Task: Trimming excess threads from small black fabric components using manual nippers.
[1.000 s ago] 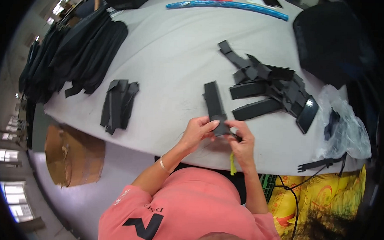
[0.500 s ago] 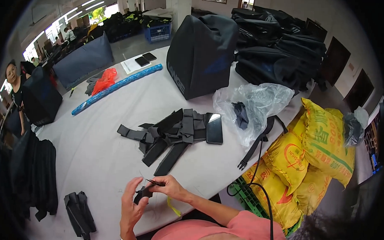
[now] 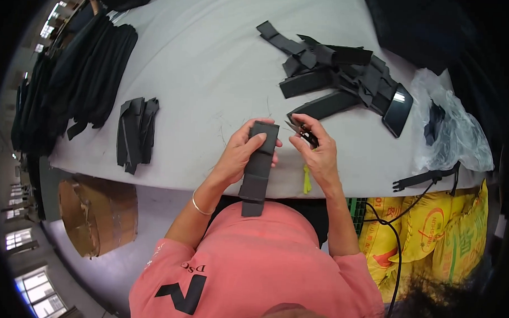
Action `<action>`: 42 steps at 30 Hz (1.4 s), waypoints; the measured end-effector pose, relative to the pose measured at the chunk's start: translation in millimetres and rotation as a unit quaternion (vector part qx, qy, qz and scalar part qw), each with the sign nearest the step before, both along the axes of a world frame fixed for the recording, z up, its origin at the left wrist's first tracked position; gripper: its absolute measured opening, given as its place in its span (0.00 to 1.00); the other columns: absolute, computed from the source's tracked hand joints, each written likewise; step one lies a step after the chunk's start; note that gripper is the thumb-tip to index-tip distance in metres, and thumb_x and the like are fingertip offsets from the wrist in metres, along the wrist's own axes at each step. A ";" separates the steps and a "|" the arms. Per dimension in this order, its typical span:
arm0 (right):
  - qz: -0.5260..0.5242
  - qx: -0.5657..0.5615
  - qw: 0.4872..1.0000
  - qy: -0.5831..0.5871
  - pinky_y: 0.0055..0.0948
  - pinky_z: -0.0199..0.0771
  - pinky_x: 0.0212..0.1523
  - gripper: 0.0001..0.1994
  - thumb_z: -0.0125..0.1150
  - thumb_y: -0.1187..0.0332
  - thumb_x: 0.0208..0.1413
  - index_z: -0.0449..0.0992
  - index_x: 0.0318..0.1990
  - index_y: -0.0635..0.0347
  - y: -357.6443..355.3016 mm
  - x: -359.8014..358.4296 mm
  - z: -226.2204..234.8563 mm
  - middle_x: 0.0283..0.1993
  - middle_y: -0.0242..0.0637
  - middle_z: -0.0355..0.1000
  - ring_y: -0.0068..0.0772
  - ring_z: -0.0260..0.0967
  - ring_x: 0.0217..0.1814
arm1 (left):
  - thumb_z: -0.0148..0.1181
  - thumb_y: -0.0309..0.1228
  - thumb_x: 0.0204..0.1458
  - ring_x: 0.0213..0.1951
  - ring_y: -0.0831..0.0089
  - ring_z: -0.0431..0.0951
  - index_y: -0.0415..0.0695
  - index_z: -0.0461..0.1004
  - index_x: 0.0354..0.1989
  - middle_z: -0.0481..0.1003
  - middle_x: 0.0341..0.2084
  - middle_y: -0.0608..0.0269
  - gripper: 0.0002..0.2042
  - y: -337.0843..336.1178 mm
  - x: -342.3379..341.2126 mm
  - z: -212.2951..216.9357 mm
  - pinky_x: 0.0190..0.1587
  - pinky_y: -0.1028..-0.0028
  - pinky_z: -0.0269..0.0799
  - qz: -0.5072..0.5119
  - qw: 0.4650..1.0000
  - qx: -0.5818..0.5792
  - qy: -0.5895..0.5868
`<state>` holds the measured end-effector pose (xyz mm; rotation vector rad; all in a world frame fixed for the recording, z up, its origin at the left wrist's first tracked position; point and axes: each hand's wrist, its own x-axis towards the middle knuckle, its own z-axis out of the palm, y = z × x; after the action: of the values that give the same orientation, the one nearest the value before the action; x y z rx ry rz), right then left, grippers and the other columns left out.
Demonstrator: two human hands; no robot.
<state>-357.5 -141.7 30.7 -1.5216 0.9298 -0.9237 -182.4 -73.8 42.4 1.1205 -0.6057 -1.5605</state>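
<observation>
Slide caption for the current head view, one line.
Left hand holding a dark fabric strip, right hand holding small dark snips, at a pale table.

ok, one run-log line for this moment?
left hand: gripping black strip | right hand: holding small dark tool | table: strip pile, phone, clear plastic bag

I get dk-grey strip point(image 3: 256, 178) on feed, lt-grey tbl point(image 3: 207, 73). Pink shirt point(image 3: 257, 254), blk print. Yel. sacks point(image 3: 415, 237), red/grn print.
</observation>
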 end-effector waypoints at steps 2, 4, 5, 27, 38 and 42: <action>0.012 -0.050 0.998 0.033 0.24 0.69 0.39 0.16 0.63 0.75 0.49 0.75 0.47 0.55 2.0 1.0 -3.1 0.36 0.32 0.74 0.25 0.69 0.37 | 0.46 0.29 0.60 0.30 0.69 0.77 0.39 0.60 0.54 0.74 0.37 0.51 0.15 4.0 1.1 -2.6 0.33 0.71 0.77 -0.001 1.000 -0.008 0.012; 0.016 -0.104 0.992 0.065 0.27 0.69 0.37 0.15 0.64 0.74 0.47 0.76 0.45 0.55 5.1 0.8 -5.8 0.34 0.32 0.74 0.29 0.69 0.36 | 0.45 0.28 0.60 0.30 0.68 0.77 0.39 0.59 0.55 0.73 0.37 0.50 0.15 9.7 3.1 -4.4 0.34 0.70 0.77 -0.010 1.000 -0.004 0.029; 0.018 -0.144 0.986 0.086 0.28 0.68 0.36 0.14 0.64 0.73 0.46 0.77 0.43 0.55 5.0 0.2 -7.6 0.32 0.32 0.73 0.31 0.67 0.34 | 0.45 0.28 0.60 0.30 0.68 0.77 0.39 0.59 0.55 0.73 0.37 0.50 0.15 10.7 3.1 -4.5 0.34 0.70 0.77 -0.007 1.000 -0.004 0.029; -0.029 -0.307 0.938 0.161 0.30 0.57 0.30 0.09 0.64 0.73 0.45 0.80 0.36 0.50 7.2 23.7 -18.7 0.25 0.25 0.69 0.31 0.61 0.27 | 0.44 0.26 0.60 0.30 0.70 0.78 0.37 0.59 0.51 0.74 0.37 0.53 0.12 13.9 6.4 -14.8 0.33 0.71 0.79 -0.008 0.999 0.001 0.043; -0.010 0.003 1.000 0.006 0.27 0.70 0.40 0.18 0.66 0.75 0.43 0.77 0.45 0.55 8.7 14.8 -19.3 0.36 0.37 0.72 0.34 0.69 0.38 | 0.40 0.36 0.63 0.38 0.68 0.76 0.45 0.56 0.58 0.71 0.41 0.51 0.17 16.1 10.2 -20.3 0.37 0.67 0.78 0.025 0.997 0.003 0.070; 0.093 -0.164 0.981 0.044 0.27 0.71 0.38 0.23 0.69 0.73 0.39 0.75 0.48 0.51 15.2 24.0 -7.1 0.39 0.37 0.68 0.36 0.69 0.40 | 0.35 0.42 0.65 0.39 0.69 0.76 0.46 0.60 0.56 0.71 0.42 0.54 0.18 16.0 10.9 -27.9 0.39 0.66 0.77 0.041 0.989 0.007 0.142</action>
<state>-333.5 -126.6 23.6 -1.9082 0.7039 -0.9101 -171.5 -57.9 14.5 0.9000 -0.3531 -1.6185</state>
